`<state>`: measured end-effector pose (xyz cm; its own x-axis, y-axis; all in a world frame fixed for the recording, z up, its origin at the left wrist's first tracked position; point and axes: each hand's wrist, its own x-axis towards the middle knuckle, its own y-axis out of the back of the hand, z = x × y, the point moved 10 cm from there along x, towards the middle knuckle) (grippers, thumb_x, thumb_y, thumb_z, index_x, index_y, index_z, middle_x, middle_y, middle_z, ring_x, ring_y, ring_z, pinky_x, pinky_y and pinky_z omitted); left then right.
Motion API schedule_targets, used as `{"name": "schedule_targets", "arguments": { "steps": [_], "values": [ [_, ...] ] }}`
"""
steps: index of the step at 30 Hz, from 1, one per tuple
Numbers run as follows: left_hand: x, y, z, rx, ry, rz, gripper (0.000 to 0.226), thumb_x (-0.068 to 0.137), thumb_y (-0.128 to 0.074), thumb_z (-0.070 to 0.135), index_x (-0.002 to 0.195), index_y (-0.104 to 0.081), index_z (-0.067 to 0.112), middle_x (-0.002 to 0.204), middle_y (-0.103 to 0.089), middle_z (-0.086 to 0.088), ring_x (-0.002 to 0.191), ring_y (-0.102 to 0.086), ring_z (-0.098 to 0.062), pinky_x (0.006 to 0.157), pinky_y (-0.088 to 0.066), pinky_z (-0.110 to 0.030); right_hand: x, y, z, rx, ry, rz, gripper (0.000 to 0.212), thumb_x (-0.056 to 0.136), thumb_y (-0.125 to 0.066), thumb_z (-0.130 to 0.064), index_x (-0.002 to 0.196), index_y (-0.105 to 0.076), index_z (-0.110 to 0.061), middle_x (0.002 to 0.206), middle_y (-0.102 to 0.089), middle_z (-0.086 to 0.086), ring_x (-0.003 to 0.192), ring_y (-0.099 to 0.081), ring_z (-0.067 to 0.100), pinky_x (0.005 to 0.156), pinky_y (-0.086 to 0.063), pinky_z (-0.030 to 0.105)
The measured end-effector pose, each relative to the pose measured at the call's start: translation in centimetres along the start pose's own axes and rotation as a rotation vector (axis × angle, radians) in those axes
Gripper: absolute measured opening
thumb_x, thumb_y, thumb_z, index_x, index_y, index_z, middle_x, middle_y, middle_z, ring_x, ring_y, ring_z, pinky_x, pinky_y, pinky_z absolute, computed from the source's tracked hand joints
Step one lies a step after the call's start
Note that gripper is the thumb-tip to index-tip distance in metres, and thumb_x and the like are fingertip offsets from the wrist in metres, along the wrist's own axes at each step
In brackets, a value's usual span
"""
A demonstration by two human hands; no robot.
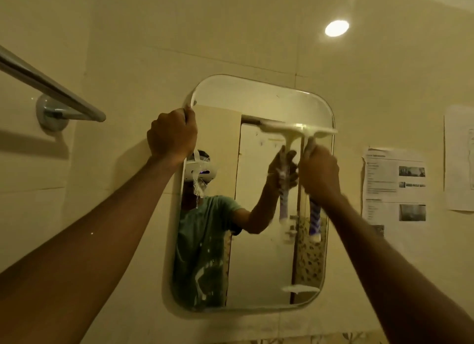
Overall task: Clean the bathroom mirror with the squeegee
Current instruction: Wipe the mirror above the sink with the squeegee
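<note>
A rounded rectangular mirror (259, 261) hangs on the tiled wall ahead of me. My left hand (171, 133) grips its upper left edge. My right hand (319, 174) is closed around the handle of a squeegee (302, 129). The handle is white with a blue striped grip that sticks out below my fist. The white blade lies flat and level against the glass near the top right. Streaks of foam run down the left part of the glass, and a small blob of foam sits near the bottom right. The mirror reflects a person in a green shirt with a headset.
A chrome towel bar (51, 87) juts out from the wall at the upper left. Printed paper sheets (395, 184) are stuck to the wall right of the mirror. A round ceiling light (336, 28) glows above.
</note>
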<state>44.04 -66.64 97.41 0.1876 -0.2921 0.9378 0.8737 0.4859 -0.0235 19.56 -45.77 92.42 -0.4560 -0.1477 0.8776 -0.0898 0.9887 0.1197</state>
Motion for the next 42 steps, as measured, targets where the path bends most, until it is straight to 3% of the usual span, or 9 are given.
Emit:
{"name": "schedule_targets", "arguments": {
  "steps": [4, 8, 13, 19, 25, 30, 33, 37, 42],
  "values": [
    [-0.5, 0.3, 0.1, 0.018, -0.031, 0.047, 0.051, 0.102, -0.030, 0.033, 0.092, -0.067, 0.000, 0.083, -0.068, -0.019, 0.076, -0.064, -0.038, 0.062, -0.037, -0.032, -8.8, -1.4, 5.7, -0.037, -0.044, -0.039, 0.036, 0.095, -0.031, -0.040, 0.078, -0.054, -0.019, 0.065, -0.060, 0.002, 0.056, -0.062, 0.019, 0.049, -0.050, 0.026],
    [-1.1, 0.6, 0.5, 0.030, -0.040, 0.066, 0.052, 0.102, -0.029, 0.032, 0.090, -0.067, -0.001, 0.081, -0.068, -0.021, 0.076, -0.064, -0.040, 0.063, -0.036, -0.033, -11.8, -0.9, 9.0, -0.083, -0.169, -0.072, 0.038, 0.103, -0.033, -0.032, 0.081, -0.055, -0.013, 0.064, -0.060, 0.005, 0.057, -0.061, 0.023, 0.049, -0.048, 0.026],
    [-1.3, 0.8, 0.7, 0.060, -0.054, 0.081, 0.054, 0.102, -0.029, 0.032, 0.082, -0.067, -0.002, 0.073, -0.066, -0.023, 0.070, -0.063, -0.042, 0.059, -0.036, -0.032, -3.2, 1.5, 3.4, -0.062, -0.018, 0.038, 0.042, 0.106, -0.028, -0.032, 0.072, -0.048, -0.019, 0.058, -0.049, -0.001, 0.044, -0.043, 0.009, 0.041, -0.037, 0.023],
    [-1.2, 0.7, 0.4, 0.055, -0.040, 0.075, 0.055, 0.101, -0.030, 0.034, 0.083, -0.067, -0.001, 0.075, -0.066, -0.023, 0.072, -0.063, -0.042, 0.061, -0.038, -0.032, 6.0, 2.5, -1.9, -0.127, 0.030, 0.087, 0.046, 0.106, -0.023, -0.035, 0.066, -0.043, -0.023, 0.062, -0.057, 0.004, 0.054, -0.062, 0.024, 0.052, -0.057, 0.040],
    [-1.4, 0.7, 0.4, 0.037, -0.031, 0.086, 0.054, 0.102, -0.030, 0.033, 0.083, -0.067, -0.002, 0.074, -0.066, -0.022, 0.071, -0.063, -0.041, 0.060, -0.036, -0.033, -3.5, 0.1, 4.7, -0.019, -0.071, 0.020, 0.041, 0.105, -0.026, -0.033, 0.074, -0.049, -0.019, 0.056, -0.050, -0.002, 0.036, -0.048, 0.001, 0.035, -0.036, 0.011],
    [-1.6, 1.0, 0.6, 0.035, -0.010, 0.074, 0.054, 0.102, -0.029, 0.034, 0.082, -0.067, 0.000, 0.075, -0.066, -0.021, 0.072, -0.062, -0.040, 0.060, -0.034, -0.032, -10.2, -0.2, 8.3, -0.070, -0.184, -0.054, 0.044, 0.105, -0.026, -0.035, 0.076, -0.053, -0.015, 0.061, -0.056, 0.004, 0.050, -0.053, 0.015, 0.045, -0.042, 0.023],
    [-1.8, 1.1, 0.4, 0.036, -0.012, 0.064, 0.056, 0.102, -0.028, 0.035, 0.083, -0.067, 0.000, 0.076, -0.067, -0.022, 0.072, -0.063, -0.041, 0.061, -0.038, -0.035, -5.7, 1.2, 5.3, -0.082, -0.118, -0.038, 0.044, 0.105, -0.027, -0.034, 0.074, -0.052, -0.016, 0.057, -0.050, -0.001, 0.041, -0.043, 0.007, 0.036, -0.036, 0.017],
    [-2.3, 0.8, 0.1, 0.046, -0.028, 0.042, 0.058, 0.102, -0.027, 0.036, 0.083, -0.067, -0.001, 0.074, -0.066, -0.021, 0.071, -0.063, -0.039, 0.061, -0.039, -0.033, 0.8, 2.1, 1.9, -0.039, -0.078, -0.006, 0.043, 0.105, -0.025, -0.036, 0.073, -0.048, -0.020, 0.061, -0.053, 0.003, 0.044, -0.051, 0.012, 0.041, -0.050, 0.029],
    [-2.7, 0.8, -0.1, 0.079, -0.020, 0.021, 0.055, 0.102, -0.028, 0.034, 0.088, -0.066, -0.004, 0.082, -0.066, -0.026, 0.078, -0.063, -0.045, 0.064, -0.038, -0.037, -4.7, -0.7, 4.1, -0.034, -0.064, -0.056, 0.042, 0.105, -0.027, -0.034, 0.075, -0.051, -0.018, 0.059, -0.052, -0.003, 0.041, -0.048, 0.002, 0.037, -0.038, 0.014]
  ]
}}
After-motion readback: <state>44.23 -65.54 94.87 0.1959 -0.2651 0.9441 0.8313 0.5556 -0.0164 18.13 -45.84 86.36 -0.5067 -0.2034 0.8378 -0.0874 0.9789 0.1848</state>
